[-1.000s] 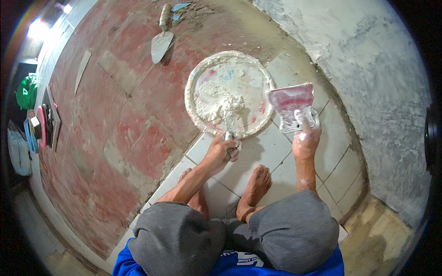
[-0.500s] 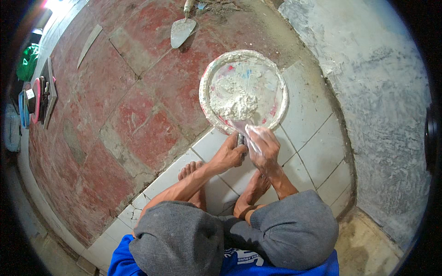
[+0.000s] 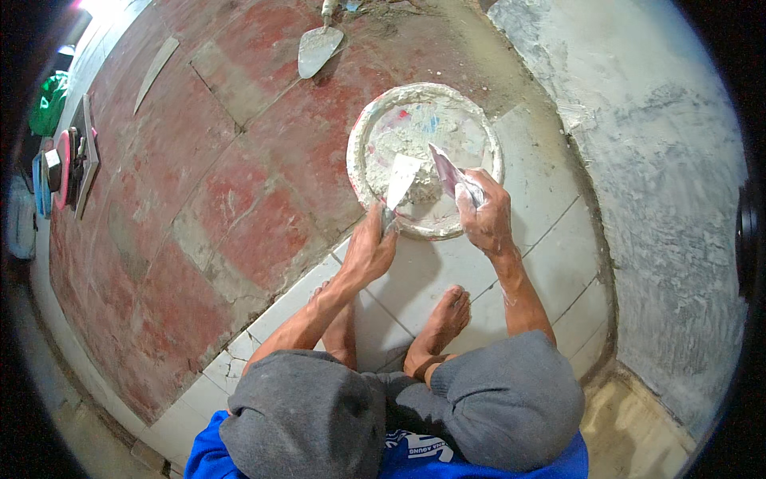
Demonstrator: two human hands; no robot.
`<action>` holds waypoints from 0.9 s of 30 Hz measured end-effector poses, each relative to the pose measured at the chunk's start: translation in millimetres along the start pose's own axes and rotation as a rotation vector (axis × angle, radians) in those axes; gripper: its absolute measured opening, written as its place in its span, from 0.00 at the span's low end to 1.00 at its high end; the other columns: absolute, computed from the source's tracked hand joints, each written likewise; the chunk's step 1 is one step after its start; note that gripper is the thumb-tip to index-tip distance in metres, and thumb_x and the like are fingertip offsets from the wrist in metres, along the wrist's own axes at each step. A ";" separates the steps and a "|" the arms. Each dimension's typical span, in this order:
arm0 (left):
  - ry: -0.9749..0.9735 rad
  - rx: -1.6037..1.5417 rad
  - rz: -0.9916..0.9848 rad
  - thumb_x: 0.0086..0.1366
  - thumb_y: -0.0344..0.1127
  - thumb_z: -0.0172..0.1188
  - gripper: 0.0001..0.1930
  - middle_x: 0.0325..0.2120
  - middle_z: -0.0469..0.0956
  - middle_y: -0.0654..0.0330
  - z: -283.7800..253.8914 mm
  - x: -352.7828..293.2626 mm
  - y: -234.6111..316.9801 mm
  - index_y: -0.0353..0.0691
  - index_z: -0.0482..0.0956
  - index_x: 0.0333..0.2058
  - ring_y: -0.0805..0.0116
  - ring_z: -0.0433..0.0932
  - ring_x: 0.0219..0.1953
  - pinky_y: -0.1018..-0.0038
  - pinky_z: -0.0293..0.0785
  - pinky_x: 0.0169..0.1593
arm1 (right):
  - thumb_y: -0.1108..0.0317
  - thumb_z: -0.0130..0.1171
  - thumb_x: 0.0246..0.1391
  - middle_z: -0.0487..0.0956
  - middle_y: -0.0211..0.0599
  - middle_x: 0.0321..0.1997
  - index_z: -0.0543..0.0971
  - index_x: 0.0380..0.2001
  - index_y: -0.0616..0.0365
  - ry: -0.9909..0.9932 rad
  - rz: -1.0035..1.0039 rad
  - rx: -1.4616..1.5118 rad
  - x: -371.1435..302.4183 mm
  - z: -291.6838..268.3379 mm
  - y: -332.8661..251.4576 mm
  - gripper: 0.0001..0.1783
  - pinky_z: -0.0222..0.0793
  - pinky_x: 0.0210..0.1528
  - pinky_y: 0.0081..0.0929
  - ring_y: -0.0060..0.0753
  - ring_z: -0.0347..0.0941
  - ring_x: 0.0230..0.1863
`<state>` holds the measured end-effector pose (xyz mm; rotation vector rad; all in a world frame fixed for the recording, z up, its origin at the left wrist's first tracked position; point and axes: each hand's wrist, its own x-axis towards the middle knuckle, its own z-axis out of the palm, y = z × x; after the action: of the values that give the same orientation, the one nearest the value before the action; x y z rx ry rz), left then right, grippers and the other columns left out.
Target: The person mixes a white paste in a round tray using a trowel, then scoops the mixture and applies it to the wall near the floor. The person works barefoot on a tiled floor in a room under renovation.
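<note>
A: What's nearest?

B: Two knees (image 3: 303,415) in grey cloth. Just past them, a bare right foot (image 3: 445,319) stands on the white tile (image 3: 550,291); the left one is partly hidden by the forearm.

A: And the left hand (image 3: 371,246)?

B: At the tray's near edge, fingers curled tight round the handle of a knife (image 3: 403,179). Its whitish blade points away, over the tray. I can't tell if it touches the putty.

A: The right hand (image 3: 487,214)?

B: Closed on a scraper (image 3: 448,169), over the tray's near right edge. That blade is turned nearly edge-on and slants toward the middle, apart from the knife.

A: Where's the tray (image 3: 356,152) itself?

B: Beyond the feet, its left edge over the red floor (image 3: 255,231), its right edge over the tile. It's round, the rim thickly caked, with putty (image 3: 392,146) heaped and smeared inside.

A: Further off?

B: A grey wall (image 3: 662,207) with white smears borders the tile's right edge. Past the tray's far left edge, a trowel (image 3: 319,54) lies on the red floor, blade toward us. A pale curved strip (image 3: 155,73) lies near the floor's left edge.
</note>
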<state>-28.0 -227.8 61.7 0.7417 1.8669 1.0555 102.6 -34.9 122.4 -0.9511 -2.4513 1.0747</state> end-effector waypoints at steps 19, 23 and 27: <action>-0.073 0.057 0.100 0.62 0.26 0.57 0.21 0.30 0.78 0.33 -6.2 -25.7 21.0 0.34 0.64 0.53 0.26 0.76 0.38 0.49 0.72 0.39 | 0.74 0.61 0.48 0.80 0.54 0.43 0.77 0.50 0.67 -0.039 -0.076 -0.308 9.8 24.0 2.8 0.23 0.77 0.47 0.47 0.57 0.79 0.44; 0.215 -0.001 -0.014 0.63 0.27 0.58 0.14 0.29 0.80 0.40 -19.4 -18.8 13.2 0.33 0.69 0.45 0.43 0.83 0.33 0.57 0.75 0.36 | 0.70 0.58 0.53 0.81 0.56 0.37 0.80 0.43 0.67 -0.030 -0.117 -0.272 27.1 9.8 -1.4 0.15 0.78 0.43 0.45 0.57 0.81 0.38; 0.415 0.029 -0.047 0.64 0.29 0.60 0.11 0.28 0.81 0.47 -26.3 10.4 -8.6 0.34 0.71 0.42 0.60 0.82 0.31 0.62 0.76 0.37 | 0.72 0.56 0.49 0.81 0.53 0.30 0.79 0.33 0.66 -0.253 -0.134 -0.469 49.9 33.9 11.5 0.10 0.79 0.39 0.46 0.54 0.82 0.34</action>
<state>-56.7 -233.5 57.8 0.5178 2.2406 1.2238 54.0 -13.6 91.4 -0.7925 -3.0067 0.6153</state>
